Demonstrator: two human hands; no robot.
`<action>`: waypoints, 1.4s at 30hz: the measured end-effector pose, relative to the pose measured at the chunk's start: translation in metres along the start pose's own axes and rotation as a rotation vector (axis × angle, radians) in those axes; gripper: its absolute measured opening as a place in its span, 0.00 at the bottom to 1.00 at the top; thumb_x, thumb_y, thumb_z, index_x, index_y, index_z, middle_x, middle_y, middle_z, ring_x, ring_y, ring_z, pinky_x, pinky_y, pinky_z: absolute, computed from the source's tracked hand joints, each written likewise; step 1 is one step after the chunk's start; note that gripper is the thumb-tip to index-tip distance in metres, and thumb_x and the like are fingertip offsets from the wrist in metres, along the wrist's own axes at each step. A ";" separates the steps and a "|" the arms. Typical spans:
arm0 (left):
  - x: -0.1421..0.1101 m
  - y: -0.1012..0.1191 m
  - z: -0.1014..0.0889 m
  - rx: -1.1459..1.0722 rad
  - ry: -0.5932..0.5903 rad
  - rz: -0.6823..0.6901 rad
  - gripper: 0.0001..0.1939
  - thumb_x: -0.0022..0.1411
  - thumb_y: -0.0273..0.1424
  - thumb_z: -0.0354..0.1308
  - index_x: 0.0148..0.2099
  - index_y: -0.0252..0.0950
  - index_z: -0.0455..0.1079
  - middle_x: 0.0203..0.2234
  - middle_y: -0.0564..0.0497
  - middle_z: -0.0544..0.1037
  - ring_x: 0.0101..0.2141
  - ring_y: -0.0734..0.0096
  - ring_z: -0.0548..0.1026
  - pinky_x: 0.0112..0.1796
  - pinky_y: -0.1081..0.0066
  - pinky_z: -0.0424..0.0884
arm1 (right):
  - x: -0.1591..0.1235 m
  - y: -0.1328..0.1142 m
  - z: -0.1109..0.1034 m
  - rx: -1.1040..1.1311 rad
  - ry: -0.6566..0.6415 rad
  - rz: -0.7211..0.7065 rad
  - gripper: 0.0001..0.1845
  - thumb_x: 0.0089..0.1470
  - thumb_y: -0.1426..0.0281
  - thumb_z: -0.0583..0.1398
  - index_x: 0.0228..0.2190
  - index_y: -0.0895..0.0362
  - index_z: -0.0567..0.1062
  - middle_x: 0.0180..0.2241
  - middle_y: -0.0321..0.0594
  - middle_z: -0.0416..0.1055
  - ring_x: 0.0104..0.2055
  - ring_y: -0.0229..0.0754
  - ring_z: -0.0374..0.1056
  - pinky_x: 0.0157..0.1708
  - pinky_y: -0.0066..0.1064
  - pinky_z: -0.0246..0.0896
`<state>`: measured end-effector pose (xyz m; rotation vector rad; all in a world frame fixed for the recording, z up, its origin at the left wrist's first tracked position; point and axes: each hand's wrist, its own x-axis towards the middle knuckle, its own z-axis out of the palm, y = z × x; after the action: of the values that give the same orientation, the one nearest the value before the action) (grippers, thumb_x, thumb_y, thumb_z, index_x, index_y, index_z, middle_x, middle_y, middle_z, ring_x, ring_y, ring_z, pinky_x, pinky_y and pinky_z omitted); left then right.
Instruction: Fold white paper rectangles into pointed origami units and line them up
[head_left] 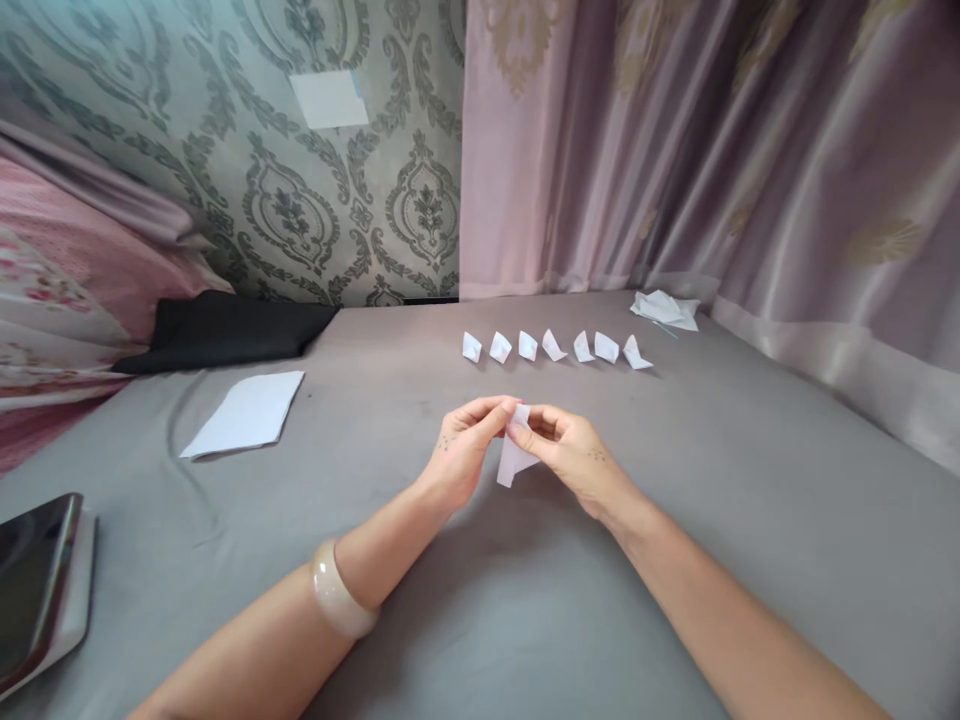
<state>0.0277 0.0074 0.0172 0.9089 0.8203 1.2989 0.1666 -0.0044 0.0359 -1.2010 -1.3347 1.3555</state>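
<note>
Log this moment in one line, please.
left hand: holding paper piece | right hand: holding same paper piece | beyond: seven folded papers, rowed on grey cloth

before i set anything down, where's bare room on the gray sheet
Bare gray sheet lies right of the right hand and between the left hand and the flat white paper. Crowded: the row of seven folded papers, and the middle, where both hands hold a paper piece.

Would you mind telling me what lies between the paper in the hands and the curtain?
The head view shows a row of seven small folded white papers between the held paper and the curtain.
</note>
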 end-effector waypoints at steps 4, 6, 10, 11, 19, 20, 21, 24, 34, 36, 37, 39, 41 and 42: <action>-0.002 -0.001 0.001 0.029 -0.022 0.018 0.08 0.55 0.34 0.65 0.35 0.35 0.78 0.31 0.50 0.78 0.33 0.74 0.71 0.37 0.74 0.66 | 0.001 0.005 0.003 0.041 0.061 -0.015 0.17 0.43 0.58 0.67 0.30 0.58 0.77 0.29 0.37 0.75 0.33 0.39 0.70 0.36 0.32 0.62; -0.002 -0.002 0.001 0.030 -0.026 0.014 0.07 0.55 0.34 0.65 0.35 0.35 0.77 0.31 0.50 0.77 0.32 0.75 0.71 0.36 0.74 0.66 | 0.001 0.007 0.004 0.056 0.095 -0.013 0.18 0.42 0.59 0.68 0.32 0.58 0.76 0.30 0.38 0.76 0.33 0.40 0.70 0.35 0.32 0.63; -0.002 -0.003 -0.001 0.032 -0.046 -0.008 0.07 0.54 0.32 0.66 0.33 0.34 0.76 0.29 0.50 0.77 0.32 0.74 0.72 0.37 0.72 0.66 | 0.001 0.007 0.004 0.064 0.121 -0.028 0.21 0.40 0.61 0.69 0.36 0.58 0.74 0.34 0.41 0.77 0.37 0.42 0.72 0.37 0.33 0.65; -0.002 -0.003 -0.001 0.035 -0.041 -0.013 0.07 0.54 0.32 0.65 0.33 0.33 0.75 0.28 0.50 0.77 0.31 0.74 0.72 0.37 0.72 0.66 | 0.001 0.007 0.004 0.057 0.119 -0.037 0.22 0.41 0.61 0.69 0.37 0.58 0.74 0.35 0.42 0.76 0.38 0.43 0.72 0.38 0.33 0.66; -0.003 0.001 0.002 0.021 0.014 -0.072 0.07 0.50 0.31 0.66 0.29 0.33 0.74 0.24 0.53 0.73 0.27 0.77 0.69 0.33 0.73 0.64 | 0.002 0.006 0.003 0.049 0.187 -0.079 0.16 0.46 0.58 0.65 0.31 0.58 0.76 0.30 0.41 0.76 0.33 0.42 0.72 0.36 0.34 0.67; -0.003 0.001 0.002 0.020 0.025 -0.080 0.07 0.50 0.31 0.66 0.28 0.32 0.74 0.23 0.53 0.72 0.26 0.77 0.68 0.32 0.73 0.64 | 0.002 0.007 0.003 0.047 0.187 -0.081 0.16 0.46 0.58 0.65 0.31 0.58 0.77 0.30 0.41 0.76 0.33 0.42 0.72 0.35 0.34 0.67; -0.003 0.001 0.002 0.022 0.039 -0.084 0.06 0.50 0.31 0.65 0.28 0.32 0.73 0.22 0.53 0.71 0.25 0.77 0.68 0.31 0.73 0.64 | 0.002 0.007 0.003 0.043 0.184 -0.081 0.16 0.46 0.58 0.65 0.31 0.58 0.77 0.30 0.41 0.76 0.33 0.42 0.72 0.35 0.34 0.67; -0.002 0.002 0.002 0.037 0.062 -0.073 0.06 0.49 0.30 0.65 0.26 0.32 0.73 0.20 0.54 0.70 0.25 0.77 0.67 0.31 0.73 0.64 | 0.002 0.010 0.004 0.021 0.183 -0.105 0.15 0.46 0.59 0.65 0.31 0.58 0.77 0.29 0.41 0.76 0.32 0.41 0.71 0.34 0.33 0.66; -0.002 0.005 0.002 0.088 0.094 -0.050 0.05 0.47 0.29 0.64 0.23 0.33 0.73 0.18 0.54 0.69 0.24 0.76 0.66 0.30 0.73 0.63 | -0.001 0.011 0.006 -0.285 0.233 -0.390 0.08 0.53 0.66 0.61 0.32 0.55 0.80 0.33 0.39 0.74 0.32 0.39 0.70 0.34 0.31 0.66; -0.002 0.006 0.002 0.102 0.106 -0.058 0.05 0.47 0.29 0.64 0.24 0.33 0.73 0.19 0.53 0.70 0.24 0.76 0.66 0.31 0.73 0.63 | -0.003 0.011 0.007 -0.383 0.245 -0.487 0.08 0.55 0.69 0.59 0.34 0.54 0.80 0.33 0.39 0.73 0.33 0.38 0.69 0.34 0.31 0.66; -0.001 0.006 0.001 0.104 0.109 -0.063 0.05 0.47 0.29 0.64 0.24 0.33 0.74 0.19 0.53 0.71 0.24 0.76 0.66 0.31 0.73 0.63 | -0.004 0.012 0.007 -0.433 0.250 -0.527 0.10 0.56 0.70 0.58 0.35 0.54 0.79 0.33 0.39 0.73 0.33 0.38 0.69 0.34 0.31 0.66; -0.001 0.005 0.000 0.099 0.110 -0.071 0.05 0.47 0.29 0.64 0.25 0.33 0.75 0.20 0.52 0.72 0.25 0.76 0.66 0.31 0.73 0.63 | -0.005 0.014 0.007 -0.540 0.264 -0.596 0.12 0.57 0.72 0.55 0.37 0.53 0.79 0.33 0.39 0.72 0.34 0.39 0.68 0.36 0.32 0.66; 0.000 0.004 -0.002 0.090 0.109 -0.076 0.05 0.47 0.29 0.65 0.26 0.33 0.76 0.22 0.52 0.73 0.25 0.77 0.66 0.31 0.73 0.63 | -0.006 0.017 0.007 -0.663 0.277 -0.657 0.15 0.59 0.74 0.53 0.41 0.53 0.78 0.34 0.40 0.72 0.37 0.40 0.68 0.38 0.33 0.65; 0.001 0.003 -0.003 0.085 0.105 -0.079 0.05 0.47 0.30 0.65 0.26 0.33 0.76 0.22 0.51 0.74 0.25 0.77 0.66 0.32 0.72 0.63 | -0.006 0.018 0.007 -0.727 0.280 -0.682 0.17 0.59 0.75 0.52 0.43 0.53 0.77 0.35 0.41 0.72 0.38 0.41 0.67 0.38 0.33 0.65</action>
<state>0.0241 0.0083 0.0188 0.8725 0.9904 1.2590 0.1615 -0.0126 0.0181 -1.1508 -1.8572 0.2004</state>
